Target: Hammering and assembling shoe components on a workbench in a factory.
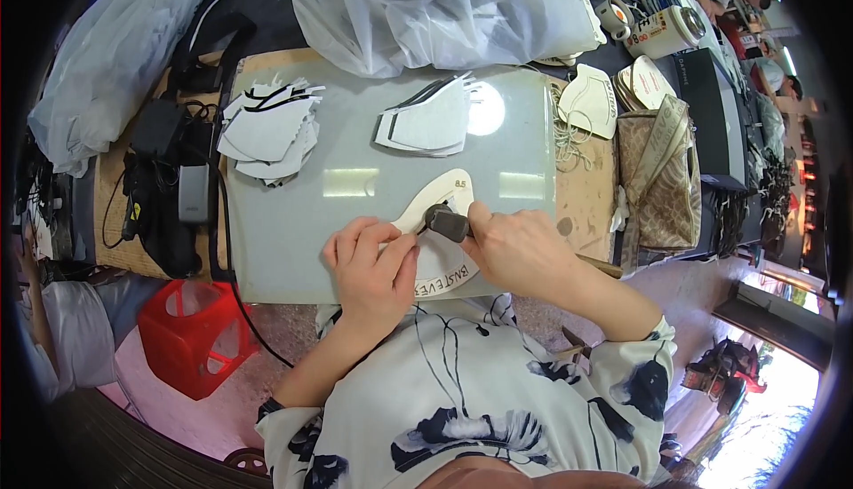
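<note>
My right hand point(515, 245) is closed round a hammer point(446, 222); its dark head is over the middle of the work, and the wooden handle end shows beyond my wrist. Under both hands lies a curved cream card template point(458, 185) with handwriting on it, flat on the grey board point(293, 240) near its front edge. The fingers of my left hand point(373, 262) are bent and pinched at the template's left side, close to the hammer head. A small dark edge shows at those fingertips, but what they hold is hidden.
Two stacks of white cut pieces with black strips, a left stack point(271, 129) and a middle stack point(431, 116), lie behind. A large plastic bag point(426, 14) fills the back. Cord, more templates point(588, 103) and a patterned bag point(657, 182) are right; a black cable point(227, 222) runs left.
</note>
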Available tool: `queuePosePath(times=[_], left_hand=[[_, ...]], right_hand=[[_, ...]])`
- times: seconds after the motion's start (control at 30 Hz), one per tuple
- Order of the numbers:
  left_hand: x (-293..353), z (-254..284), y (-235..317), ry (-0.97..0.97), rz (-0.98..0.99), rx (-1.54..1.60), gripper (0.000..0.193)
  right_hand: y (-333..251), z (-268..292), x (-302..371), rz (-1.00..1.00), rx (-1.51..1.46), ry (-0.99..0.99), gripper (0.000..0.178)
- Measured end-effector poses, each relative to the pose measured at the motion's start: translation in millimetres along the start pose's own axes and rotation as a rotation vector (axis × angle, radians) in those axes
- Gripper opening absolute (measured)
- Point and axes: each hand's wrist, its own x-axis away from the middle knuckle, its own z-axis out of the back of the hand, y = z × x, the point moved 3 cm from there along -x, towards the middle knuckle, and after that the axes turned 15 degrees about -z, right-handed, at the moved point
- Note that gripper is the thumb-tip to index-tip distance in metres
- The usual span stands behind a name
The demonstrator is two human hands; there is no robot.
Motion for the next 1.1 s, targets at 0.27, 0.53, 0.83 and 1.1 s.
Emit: queuePosePath(times=[0.27,0.53,0.83,1.1], left_hand=[[4,-3,4,-0.007,-0.236,-0.125,0.015],[5,-4,3,0.009,-0.267,-0.142,0.016],[9,7,-3,-0.039,-0.229,-0.057,0.015],[12,8,-6,-0.074,-0.342,-0.102,0.024]], right_hand=[[0,0,0,0.001,0.004,0.004,0.036],[-9,13,-1,0.076,0.002,-0.009,0.035],[-2,1,-2,0.091,0.040,-0.025,0.034],[-8,8,-7,0.162,0.038,-0.090,0.034]])
